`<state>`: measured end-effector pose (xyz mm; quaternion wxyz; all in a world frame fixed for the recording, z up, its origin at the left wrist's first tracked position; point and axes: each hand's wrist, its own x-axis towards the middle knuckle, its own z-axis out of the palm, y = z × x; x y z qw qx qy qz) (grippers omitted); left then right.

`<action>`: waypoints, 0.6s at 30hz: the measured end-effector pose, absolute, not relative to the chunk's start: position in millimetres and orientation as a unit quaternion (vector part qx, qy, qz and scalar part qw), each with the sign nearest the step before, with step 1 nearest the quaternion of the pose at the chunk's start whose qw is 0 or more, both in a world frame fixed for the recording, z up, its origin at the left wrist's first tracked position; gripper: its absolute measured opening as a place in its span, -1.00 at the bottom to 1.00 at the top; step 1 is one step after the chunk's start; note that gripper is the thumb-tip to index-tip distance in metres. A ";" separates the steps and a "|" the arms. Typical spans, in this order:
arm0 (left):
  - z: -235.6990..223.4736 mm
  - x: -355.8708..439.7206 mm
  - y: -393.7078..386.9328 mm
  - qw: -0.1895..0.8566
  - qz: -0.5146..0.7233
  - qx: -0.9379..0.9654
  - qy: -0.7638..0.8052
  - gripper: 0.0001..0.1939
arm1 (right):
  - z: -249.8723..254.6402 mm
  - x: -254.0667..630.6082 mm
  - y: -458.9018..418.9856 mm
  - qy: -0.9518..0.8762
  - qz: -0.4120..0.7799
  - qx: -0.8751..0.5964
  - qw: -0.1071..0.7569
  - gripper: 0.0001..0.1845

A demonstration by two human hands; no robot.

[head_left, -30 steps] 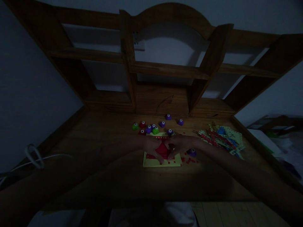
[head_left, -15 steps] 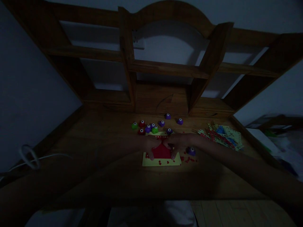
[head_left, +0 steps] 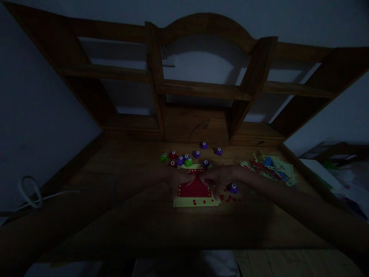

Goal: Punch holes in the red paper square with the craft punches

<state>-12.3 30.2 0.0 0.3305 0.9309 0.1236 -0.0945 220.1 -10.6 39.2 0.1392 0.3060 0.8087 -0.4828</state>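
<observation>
A red sheet of paper (head_left: pixel 196 189) with small holes punched along its edges lies on a yellow sheet (head_left: pixel 197 202) on the wooden desk (head_left: pixel 129 207). My left hand (head_left: pixel 179 178) presses on the red sheet's upper left part, fingers bent. At the sheet's upper right, my right hand (head_left: pixel 218 177) pinches the paper near its top middle. Small red punched bits (head_left: pixel 230 198) lie scattered to the right of the yellow sheet. A purple paper punch (head_left: pixel 233 188) sits just right of my right hand.
Several small punches, green (head_left: pixel 164 157), red (head_left: pixel 173 154) and purple (head_left: pixel 204 145), stand behind the sheets. A pile of punched coloured paper strips (head_left: pixel 271 168) lies at the right. A wooden shelf unit (head_left: pixel 201 88) rises at the desk's back. A white cable (head_left: pixel 31 192) lies at the left.
The red sheet, raised and creased between my hands before, now lies flatter on the yellow sheet. Both hands have stayed at its top edge. The view has tilted slightly.
</observation>
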 end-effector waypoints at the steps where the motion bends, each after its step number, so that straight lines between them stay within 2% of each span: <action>1: 0.7 -14.1 33.8 0.345 -0.121 0.924 0.113 -0.35 | 43.3 222.4 -11.4 0.801 -0.489 0.313 0.145 -0.44; 4: -0.4 -24.8 42.8 0.461 -0.148 0.869 0.102 -0.34 | 53.4 229.4 -17.2 0.797 -0.492 0.326 0.129 -0.41; 6: -5.3 -35.0 43.3 0.550 -0.105 0.820 0.117 -0.46 | 54.7 230.3 -25.2 0.817 -0.458 0.344 0.065 -0.47; 8: -11.8 -45.2 37.6 0.587 -0.019 0.794 0.157 -0.61 | 49.9 224.6 -36.6 0.837 -0.386 0.385 -0.038 -0.58; 12: -18.4 -57.7 16.4 0.514 0.111 0.823 0.214 -0.69 | 27.3 193.2 -60.4 0.841 -0.317 0.398 -0.180 -0.73; 18: -19.7 -64.4 0.6 0.419 0.160 0.865 0.224 -0.49 | -1.6 153.2 -69.7 0.832 -0.366 0.351 -0.226 -0.83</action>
